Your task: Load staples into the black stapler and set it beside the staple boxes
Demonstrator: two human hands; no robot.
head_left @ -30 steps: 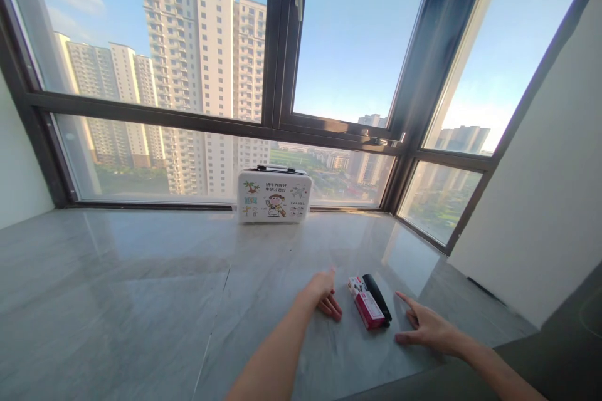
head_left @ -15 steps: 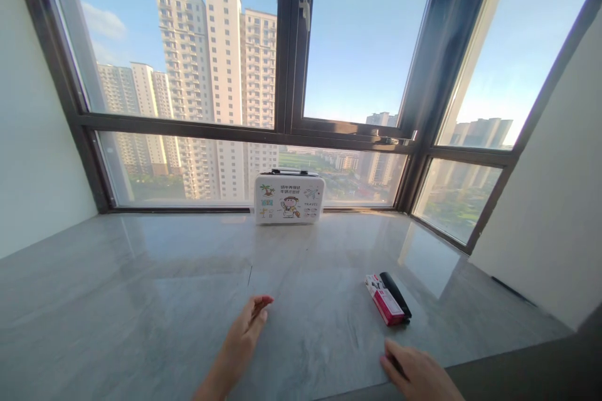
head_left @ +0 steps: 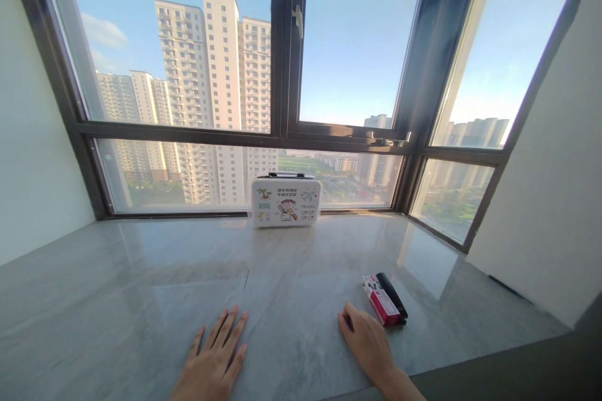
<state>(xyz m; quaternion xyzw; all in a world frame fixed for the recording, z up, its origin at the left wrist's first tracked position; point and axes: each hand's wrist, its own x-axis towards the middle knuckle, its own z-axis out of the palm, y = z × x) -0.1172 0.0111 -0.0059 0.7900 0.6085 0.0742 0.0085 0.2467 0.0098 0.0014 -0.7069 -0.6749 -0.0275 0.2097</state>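
Observation:
My left hand (head_left: 214, 351) lies flat on the grey marbled sill with its fingers spread and holds nothing. Toward the right, my right hand (head_left: 369, 341) rests on the sill with curled fingers; whatever is inside them, if anything, is hidden. Just beyond it and to its right lies a small red and white box (head_left: 382, 304). Against the box's right side is a long black object (head_left: 393, 296) that looks like a stapler. Neither hand visibly grips these two things.
A white case (head_left: 286, 203) with cartoon prints and a black handle stands upright at the window. Dark window frames (head_left: 244, 135) border the sill (head_left: 141, 307) at the back. A white wall (head_left: 531, 200) rises on the right, and the sill's front edge runs along the lower right.
My left hand has moved left and nearer, going from curled fingers to a flat spread. My right hand has shifted left and forward, its fingers still curled. The view tilted slightly.

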